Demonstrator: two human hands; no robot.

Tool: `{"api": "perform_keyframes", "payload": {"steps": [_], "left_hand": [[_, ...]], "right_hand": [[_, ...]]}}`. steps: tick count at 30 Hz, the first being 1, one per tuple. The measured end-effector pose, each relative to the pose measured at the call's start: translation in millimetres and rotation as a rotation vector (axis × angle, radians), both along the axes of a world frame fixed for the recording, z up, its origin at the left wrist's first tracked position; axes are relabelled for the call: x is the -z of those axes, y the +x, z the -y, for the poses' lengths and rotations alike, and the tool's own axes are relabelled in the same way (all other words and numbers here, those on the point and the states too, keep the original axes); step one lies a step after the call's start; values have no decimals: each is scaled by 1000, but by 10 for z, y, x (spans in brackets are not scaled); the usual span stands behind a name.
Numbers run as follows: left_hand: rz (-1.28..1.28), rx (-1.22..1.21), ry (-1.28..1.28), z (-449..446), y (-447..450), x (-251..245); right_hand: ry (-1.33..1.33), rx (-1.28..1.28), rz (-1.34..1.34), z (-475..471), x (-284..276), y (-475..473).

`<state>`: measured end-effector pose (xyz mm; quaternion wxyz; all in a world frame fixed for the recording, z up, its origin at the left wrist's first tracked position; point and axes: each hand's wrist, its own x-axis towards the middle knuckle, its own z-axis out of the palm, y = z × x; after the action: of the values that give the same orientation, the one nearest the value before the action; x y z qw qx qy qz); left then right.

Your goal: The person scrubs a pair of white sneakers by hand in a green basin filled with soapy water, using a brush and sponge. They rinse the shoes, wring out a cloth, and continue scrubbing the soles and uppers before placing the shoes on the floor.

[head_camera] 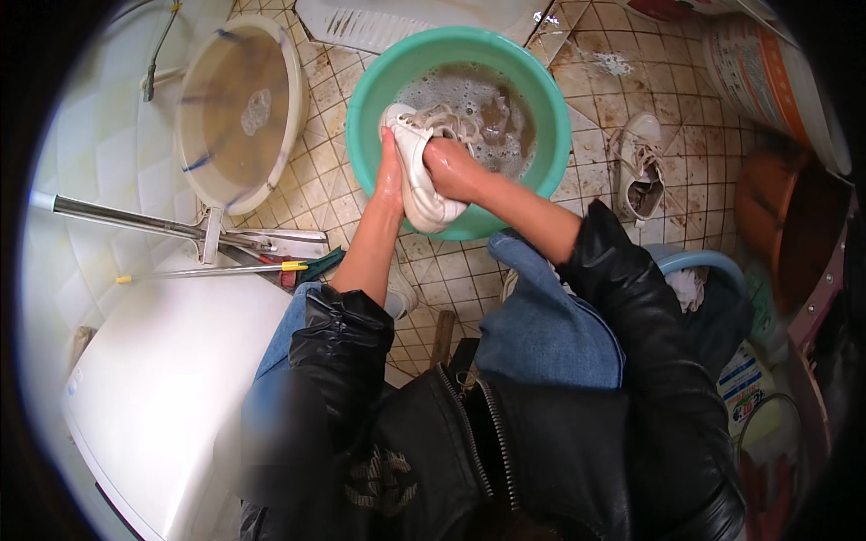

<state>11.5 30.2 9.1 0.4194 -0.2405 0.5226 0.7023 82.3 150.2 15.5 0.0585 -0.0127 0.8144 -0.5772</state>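
Note:
A wet white lace-up shoe (414, 159) is held tilted over the near left part of a green plastic basin (559, 128). My left hand (390, 169) grips it along its left side, by the sole. The fingers of my right hand (452, 168) reach into the shoe's opening and are hidden there; whether they hold anything inside cannot be told. The loose laces hang toward the basin's murky, foamy water (500, 122). A second white shoe (641, 169), with dirty laces, rests on the tiled floor right of the basin.
A pale basin of brownish water (292, 122) stands at the left. Nearer are a metal-handled squeegee (211, 233), a thin yellow-ended rod (223, 270) and a white appliance or lid (176, 351). A large white bucket (758, 81) and a brown pot (764, 203) stand right.

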Motion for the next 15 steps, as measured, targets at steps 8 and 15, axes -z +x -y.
{"api": "perform_keyframes", "payload": {"steps": [8, 15], "left_hand": [[-21, -22, 14, -28, 20, 8], [135, 45, 85, 2, -43, -24]], "right_hand": [[93, -11, -106, -7, 18, -30], [-183, 32, -134, -62, -16, 9]]}}
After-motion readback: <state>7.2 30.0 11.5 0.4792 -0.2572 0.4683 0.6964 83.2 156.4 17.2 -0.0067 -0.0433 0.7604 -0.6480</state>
